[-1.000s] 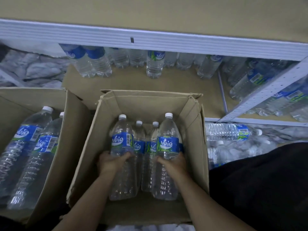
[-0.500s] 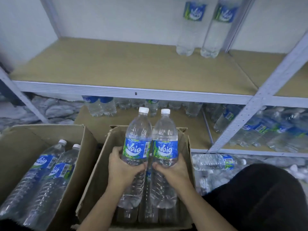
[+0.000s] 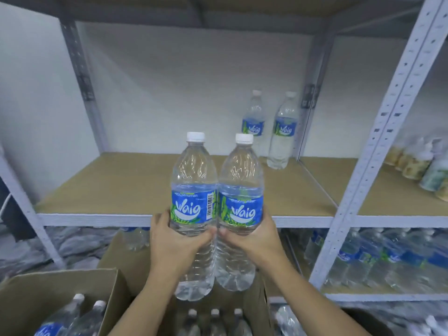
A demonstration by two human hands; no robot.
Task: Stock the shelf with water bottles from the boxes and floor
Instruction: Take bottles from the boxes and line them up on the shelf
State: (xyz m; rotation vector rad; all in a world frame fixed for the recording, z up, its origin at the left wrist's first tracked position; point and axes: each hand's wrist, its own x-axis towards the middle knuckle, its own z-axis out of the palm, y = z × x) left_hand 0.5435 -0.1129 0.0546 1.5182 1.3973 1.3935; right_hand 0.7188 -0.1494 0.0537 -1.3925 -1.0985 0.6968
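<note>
My left hand (image 3: pixel 173 246) grips a clear water bottle (image 3: pixel 192 183) with a blue label and white cap. My right hand (image 3: pixel 254 241) grips a second such bottle (image 3: pixel 241 187) right beside it. Both stand upright, side by side and touching, in the air in front of the shelf board (image 3: pixel 121 185), their bases above the open cardboard box (image 3: pixel 254 309). More capped bottles (image 3: pixel 214 321) remain in that box. Two bottles (image 3: pixel 282 132) stand at the back right of the shelf.
A second open box (image 3: pixel 55 287) with two bottles sits at lower left. A perforated metal upright (image 3: pixel 378 146) rises on the right. Several bottles (image 3: pixel 388 258) fill the lower shelf. Patterned containers (image 3: pixel 421 163) stand on the right bay.
Both hands have lifted the two bottles up out of the box to shelf height. The view has tilted upward from the box to the shelf.
</note>
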